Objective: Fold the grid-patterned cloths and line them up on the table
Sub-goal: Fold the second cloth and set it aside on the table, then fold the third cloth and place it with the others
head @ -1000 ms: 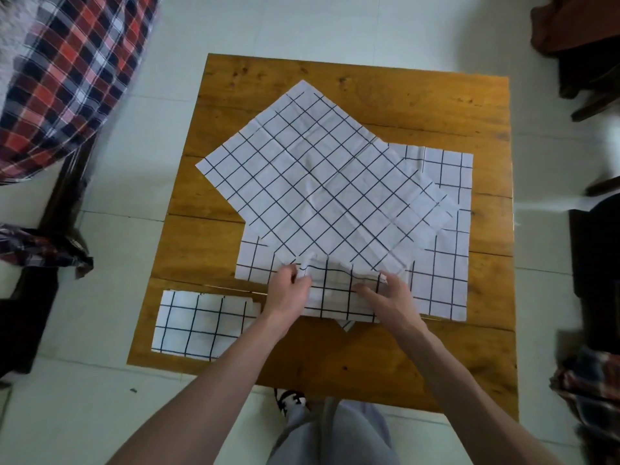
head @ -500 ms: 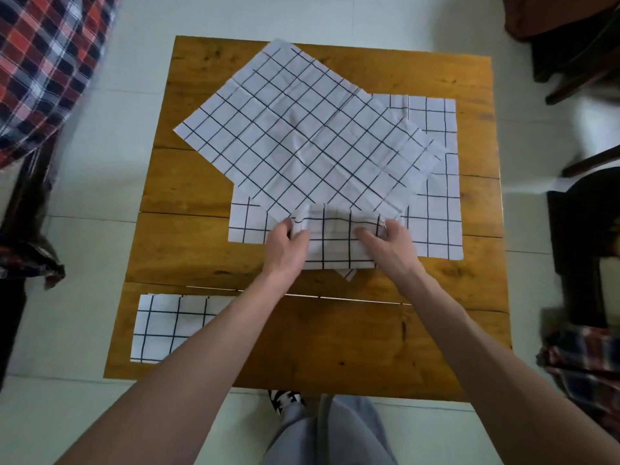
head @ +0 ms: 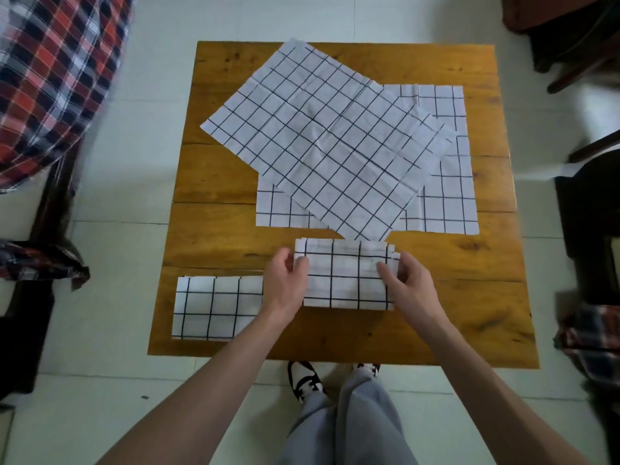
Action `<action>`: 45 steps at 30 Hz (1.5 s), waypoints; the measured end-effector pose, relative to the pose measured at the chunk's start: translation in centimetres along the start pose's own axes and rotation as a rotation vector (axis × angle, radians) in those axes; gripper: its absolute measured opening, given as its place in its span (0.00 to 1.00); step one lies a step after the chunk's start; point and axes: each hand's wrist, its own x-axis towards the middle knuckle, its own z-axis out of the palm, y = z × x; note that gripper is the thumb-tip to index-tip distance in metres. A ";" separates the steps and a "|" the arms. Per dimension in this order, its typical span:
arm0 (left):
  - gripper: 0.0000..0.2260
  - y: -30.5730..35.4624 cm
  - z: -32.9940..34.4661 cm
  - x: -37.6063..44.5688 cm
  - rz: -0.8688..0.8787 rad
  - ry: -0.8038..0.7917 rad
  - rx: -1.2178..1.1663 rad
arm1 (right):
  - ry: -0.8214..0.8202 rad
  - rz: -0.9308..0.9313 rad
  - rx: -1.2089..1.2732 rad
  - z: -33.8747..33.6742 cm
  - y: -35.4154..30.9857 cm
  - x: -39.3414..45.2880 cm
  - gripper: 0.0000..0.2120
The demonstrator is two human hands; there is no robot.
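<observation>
Pulled back from the flat pile since a second ago, the folded cloth (head: 347, 275) now sits between your hands near the front of the desk (head: 214, 176), clear of the tip of the tilted sheet (head: 322, 139) just beyond your fingertips. Your left hand (head: 285, 286) grips its left end, thumb curled onto the top; your right hand (head: 407, 285) grips the right end, fingers (head: 385, 275) curled over the top layers. You are holding it, not yet letting go.

Progress, judged from how things lie: one finished cloth (head: 216, 308) already rests flat at the front left corner, its right end hidden under your left wrist. The one in your grip looks fully folded and seems meant to land just right of it, to begin the line. Two sheets remain unfolded past your fingers: the tilted one on top and a square-set bottom sheet (head: 449, 193) lying partly under it. Whether more layers hide beneath cannot be told.

Count: four grid cloths visible in all, one folded and placed, one folded and in hand, two still open. Roughly halfway.
</observation>
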 end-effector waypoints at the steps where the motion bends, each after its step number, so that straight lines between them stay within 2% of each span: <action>1: 0.06 -0.6 -0.1 -0.5 0.006 0.002 0.028 | 0.022 0.016 0.008 0.4 0.5 -0.7 0.15; 3: 0.03 -1.8 -0.2 -1.6 0.041 0.017 0.120 | 0.056 0.045 0.041 1.0 1.2 -2.1 0.14; 6: 0.08 -3.3 -0.2 -2.8 0.100 0.088 0.248 | 0.105 0.054 0.066 1.3 2.1 -3.5 0.12; 12: 0.10 -4.2 0.1 -4.3 0.081 0.169 0.321 | 0.151 0.057 0.049 1.8 3.4 -4.5 0.05; 19: 0.09 -4.7 0.7 -4.4 0.044 0.225 0.388 | 0.190 0.057 -0.077 2.8 3.9 -4.4 0.06; 23: 0.11 -5.0 1.0 -4.8 0.056 0.216 0.411 | 0.239 0.013 -0.178 3.0 4.1 -4.4 0.14; 27: 0.21 -4.6 0.6 -5.3 0.085 0.226 0.471 | 0.273 -0.008 -0.284 2.8 4.3 -4.7 0.30; 29: 0.23 -4.2 0.1 -5.9 0.146 0.235 0.514 | 0.293 -0.065 -0.396 2.1 3.8 -5.5 0.30; 32: 0.20 -2.8 -1.1 -7.6 0.320 0.211 0.596 | 0.257 -0.213 -0.536 0.1 1.9 -7.5 0.26; 35: 0.19 -0.6 -2.5 -9.9 0.475 0.222 0.698 | 0.212 -0.349 -0.638 -2.3 -1.2 -9.7 0.26; 40: 0.24 5.2 -5.6 -14.9 0.590 0.303 0.792 | 0.219 -0.478 -0.777 -5.6 -8.1 -13.2 0.31; 45: 0.23 11.9 -9.7 -20.1 0.662 0.438 0.841 | 0.189 -0.580 -0.813 -7.5 -15.8 -16.3 0.36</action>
